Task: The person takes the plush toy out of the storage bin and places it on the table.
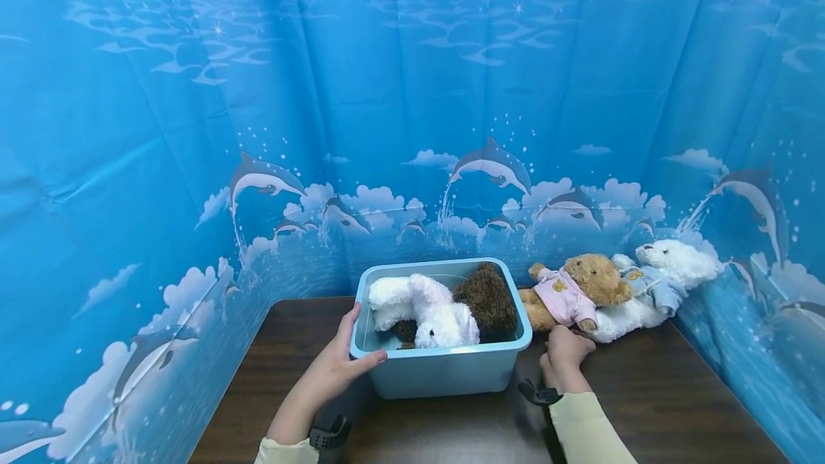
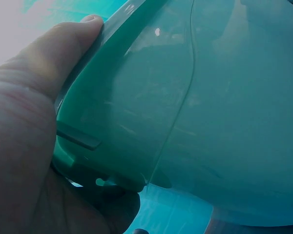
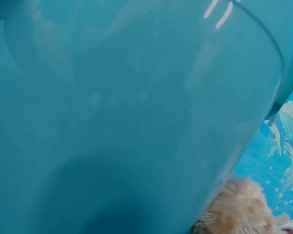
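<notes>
Low in the centre of the head view, a light blue bin [image 1: 445, 371] stands on the dark table [image 1: 644, 407]. The left hand [image 1: 341, 367] grips its near left corner, thumb curled along the rim. The right hand [image 1: 563, 356], fingers curled, rests just right of the bin; whether it pinches anything cannot be told. A white plush [image 1: 438, 317] and brown plush [image 1: 490, 299] lie inside; a tan bear [image 1: 576, 292] and white bear [image 1: 657, 278] lie right of it.

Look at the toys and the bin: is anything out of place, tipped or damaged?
Nothing damaged. Two teddy bears, tan and white, lie tipped over on the table outside the blue bin, while other plush toys sit inside it.
</notes>
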Tool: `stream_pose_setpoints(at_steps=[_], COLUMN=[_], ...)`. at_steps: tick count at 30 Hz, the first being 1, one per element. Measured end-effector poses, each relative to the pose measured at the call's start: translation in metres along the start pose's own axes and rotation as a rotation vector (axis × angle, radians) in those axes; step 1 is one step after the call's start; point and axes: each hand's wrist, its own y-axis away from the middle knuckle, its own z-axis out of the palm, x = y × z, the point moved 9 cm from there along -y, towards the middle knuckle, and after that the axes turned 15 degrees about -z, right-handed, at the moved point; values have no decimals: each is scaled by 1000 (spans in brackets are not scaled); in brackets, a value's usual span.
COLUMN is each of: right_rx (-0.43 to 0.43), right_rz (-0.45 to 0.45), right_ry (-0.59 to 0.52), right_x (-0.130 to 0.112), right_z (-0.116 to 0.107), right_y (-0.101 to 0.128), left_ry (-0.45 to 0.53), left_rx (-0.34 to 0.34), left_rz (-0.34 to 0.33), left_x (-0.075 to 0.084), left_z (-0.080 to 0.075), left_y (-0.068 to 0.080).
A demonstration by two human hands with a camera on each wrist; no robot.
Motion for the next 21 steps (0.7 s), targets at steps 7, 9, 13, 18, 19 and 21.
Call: stream_pose_setpoints(at_steps=[7,9,13,18,19,21], right_rx=[338,419,536,513,477,393], right_rz=[-98,-165,-317,-516,-532,-556], right_ry=[-224,-300,-414,-483,-466,-449], right_x=[-12,-21,-50,-132,-151,-185], right_z=[-29,-37,-56,-69,-67,-57], right_y=[-13,-20,-34,-31,-26,-12], left_ry=[-15,-18,-9,12,11,13], left_rx=[3,8,15,-7,-10,-16], left_rz=[-3,-5,-7,11,11,8], left_x=[1,1,1,3,3,3], left_z=[-2,-4,-7,-4,-3,-1], left_y=[1,3,4,4,3,4])
